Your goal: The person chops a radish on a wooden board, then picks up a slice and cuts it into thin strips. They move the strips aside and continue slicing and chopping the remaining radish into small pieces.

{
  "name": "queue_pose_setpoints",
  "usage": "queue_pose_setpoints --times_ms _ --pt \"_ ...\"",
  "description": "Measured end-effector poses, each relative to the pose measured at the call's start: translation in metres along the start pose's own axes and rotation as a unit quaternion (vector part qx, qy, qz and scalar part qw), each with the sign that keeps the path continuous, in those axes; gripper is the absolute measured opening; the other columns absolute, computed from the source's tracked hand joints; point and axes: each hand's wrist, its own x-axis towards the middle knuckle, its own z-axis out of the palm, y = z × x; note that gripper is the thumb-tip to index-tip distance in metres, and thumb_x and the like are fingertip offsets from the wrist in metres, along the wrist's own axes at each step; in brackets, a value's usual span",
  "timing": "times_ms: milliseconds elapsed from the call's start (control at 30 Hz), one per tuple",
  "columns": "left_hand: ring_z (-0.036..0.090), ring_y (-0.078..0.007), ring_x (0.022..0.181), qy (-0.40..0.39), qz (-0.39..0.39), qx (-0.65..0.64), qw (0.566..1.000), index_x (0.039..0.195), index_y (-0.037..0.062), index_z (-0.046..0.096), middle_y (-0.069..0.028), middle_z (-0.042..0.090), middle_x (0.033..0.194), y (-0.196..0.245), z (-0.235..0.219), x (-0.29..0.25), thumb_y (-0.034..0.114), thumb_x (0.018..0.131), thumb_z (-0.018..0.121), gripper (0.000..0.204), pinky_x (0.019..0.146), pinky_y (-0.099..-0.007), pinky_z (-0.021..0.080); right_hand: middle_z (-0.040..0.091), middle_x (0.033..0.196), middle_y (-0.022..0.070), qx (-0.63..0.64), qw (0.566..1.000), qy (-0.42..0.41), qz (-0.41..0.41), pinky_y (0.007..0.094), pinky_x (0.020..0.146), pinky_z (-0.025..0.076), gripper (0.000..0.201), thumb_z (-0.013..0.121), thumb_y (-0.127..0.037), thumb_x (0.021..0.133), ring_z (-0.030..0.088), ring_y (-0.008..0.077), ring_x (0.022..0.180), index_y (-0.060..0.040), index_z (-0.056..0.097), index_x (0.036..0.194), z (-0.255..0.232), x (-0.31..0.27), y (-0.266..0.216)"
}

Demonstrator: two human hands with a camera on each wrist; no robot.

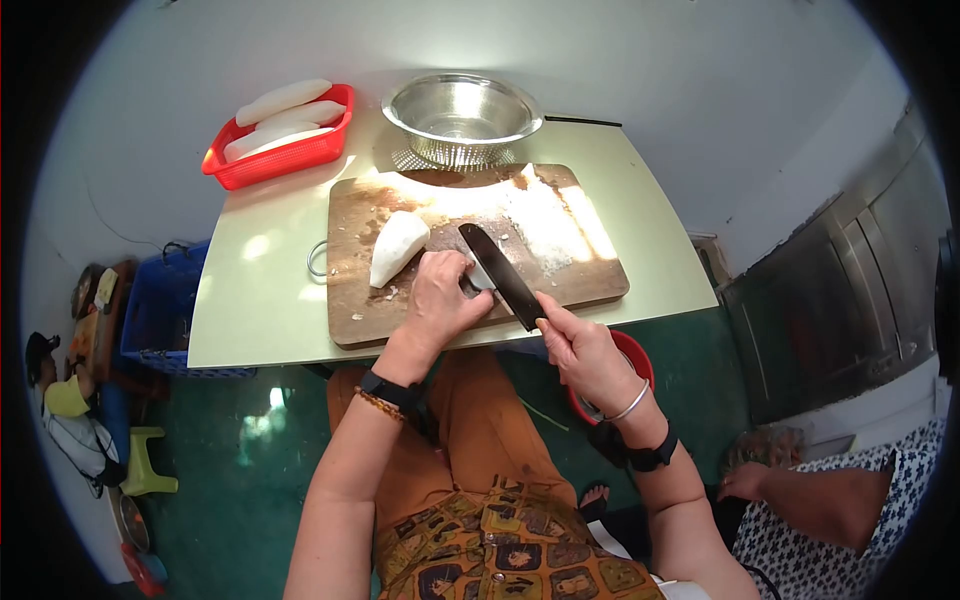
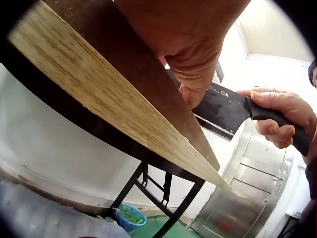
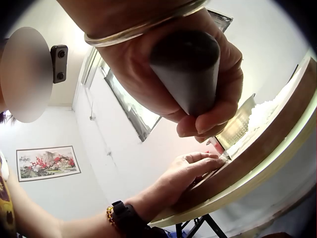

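Observation:
A dark broad knife [image 1: 497, 272] slants over the wooden cutting board [image 1: 355, 317]; my right hand [image 1: 590, 362] grips its handle. In the right wrist view, the fingers of my right hand [image 3: 143, 82] curl round the black handle [image 3: 190, 74]. My left hand [image 1: 448, 292], fingers bent, holds a small white piece [image 1: 483, 277] on the board beside the blade. A larger peeled white vegetable [image 1: 398, 246] lies just beyond my left hand. The left wrist view shows my left hand [image 2: 183, 34] close to the blade [image 2: 218, 106]; the piece is hidden there.
Chopped white bits [image 1: 548, 225] cover the board's right part. Behind it stand a metal basin [image 1: 462, 108] and a red basket [image 1: 285, 158] of several white vegetables. A red bucket [image 1: 634, 358] is below the table's front edge. Another person's arm [image 1: 820, 500] is at lower right.

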Motion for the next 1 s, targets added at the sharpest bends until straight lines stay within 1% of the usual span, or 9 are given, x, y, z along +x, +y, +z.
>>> queue_pose_setpoints --times_ms 200,300,467,633,733,767,800,900,1000 --pt "0.056 -0.0335 0.083 -0.011 0.003 0.011 1.0 0.078 0.001 0.058 -0.0144 0.06 0.083 0.003 -0.003 0.002 0.017 0.061 0.075 0.029 0.079 -0.0415 0.047 0.06 0.078 0.0283 -0.053 0.998 -0.013 -0.042 0.0506 0.062 0.046 0.033 0.051 -0.012 0.096 0.059 0.0471 0.077 -0.0052 0.049 0.128 -0.004 0.004 -0.004" --pt "0.057 -0.0336 0.085 -0.022 0.005 0.018 1.0 0.079 0.0005 0.06 -0.015 0.062 0.084 0.008 -0.007 0.004 0.017 0.062 0.075 0.028 0.079 -0.0414 0.047 0.045 0.061 0.0036 -0.049 0.997 -0.024 -0.052 0.0279 0.054 0.042 0.034 0.047 -0.012 0.1 0.046 0.0111 0.054 -0.0065 0.049 0.134 -0.007 0.007 -0.005" --pt "0.053 -0.0354 0.084 -0.001 0.033 0.017 0.999 0.077 0.0005 0.057 -0.0165 0.058 0.083 -0.001 0.0 0.0 0.018 0.062 0.073 0.029 0.077 -0.0434 0.047 0.054 0.069 0.0152 -0.062 0.996 -0.035 -0.059 0.0336 0.06 0.046 0.037 0.046 -0.009 0.098 0.053 0.0207 0.059 -0.0077 0.048 0.135 -0.008 0.011 -0.005" --pt "0.051 -0.0355 0.08 -0.033 0.011 0.016 0.999 0.078 0.0023 0.055 -0.0156 0.055 0.079 0.007 -0.009 0.0 0.017 0.064 0.071 0.026 0.073 -0.0455 0.044 0.06 0.077 0.0254 -0.08 0.995 -0.048 -0.042 0.0443 0.064 0.049 0.016 0.052 -0.011 0.093 0.061 0.044 0.076 -0.0072 0.055 0.108 -0.012 0.031 -0.01" --pt "0.05 -0.0372 0.081 0.002 0.063 0.026 0.998 0.079 0.0017 0.053 -0.0165 0.053 0.08 -0.005 -0.002 -0.005 0.016 0.067 0.069 0.025 0.074 -0.0468 0.043 0.06 0.078 0.0251 -0.042 0.995 -0.005 -0.09 0.0447 0.064 0.049 0.015 0.054 -0.009 0.091 0.062 0.0427 0.075 -0.0039 0.055 0.105 0.004 0.025 0.009" --pt "0.05 -0.0372 0.082 -0.026 0.043 0.029 0.998 0.079 0.0014 0.053 -0.0164 0.053 0.08 -0.003 -0.003 -0.004 0.016 0.067 0.069 0.025 0.075 -0.0468 0.043 0.06 0.077 0.025 -0.018 0.991 0.043 -0.121 0.044 0.062 0.049 0.023 0.053 -0.011 0.093 0.062 0.0419 0.071 -0.0051 0.056 0.115 0.023 0.029 0.036" --pt "0.05 -0.0371 0.083 -0.036 0.04 0.028 0.998 0.079 0.0011 0.053 -0.0161 0.053 0.08 -0.002 -0.005 -0.005 0.016 0.066 0.071 0.026 0.075 -0.0464 0.043 0.06 0.076 0.0246 -0.016 0.991 0.07 -0.112 0.0439 0.061 0.049 0.033 0.051 -0.013 0.096 0.061 0.0416 0.066 -0.0074 0.052 0.128 0.026 0.024 0.033" --pt "0.051 -0.0362 0.083 -0.019 0.054 0.023 0.998 0.078 0.0012 0.053 -0.0153 0.054 0.08 -0.008 0.001 -0.005 0.015 0.065 0.072 0.027 0.074 -0.045 0.043 0.063 0.077 0.0231 0.011 0.998 0.028 -0.055 0.0448 0.063 0.051 0.038 0.05 -0.014 0.095 0.062 0.0424 0.07 -0.0085 0.049 0.133 0.016 0.021 0.025" --pt "0.051 -0.0352 0.08 -0.02 0.055 0.026 0.998 0.078 0.0017 0.054 -0.0147 0.055 0.078 -0.005 -0.001 -0.002 0.015 0.065 0.071 0.025 0.073 -0.0441 0.043 0.064 0.08 0.024 -0.042 0.991 0.058 -0.116 0.0478 0.067 0.05 0.031 0.052 -0.011 0.093 0.062 0.0436 0.076 -0.0071 0.051 0.123 0.029 0.028 0.039"
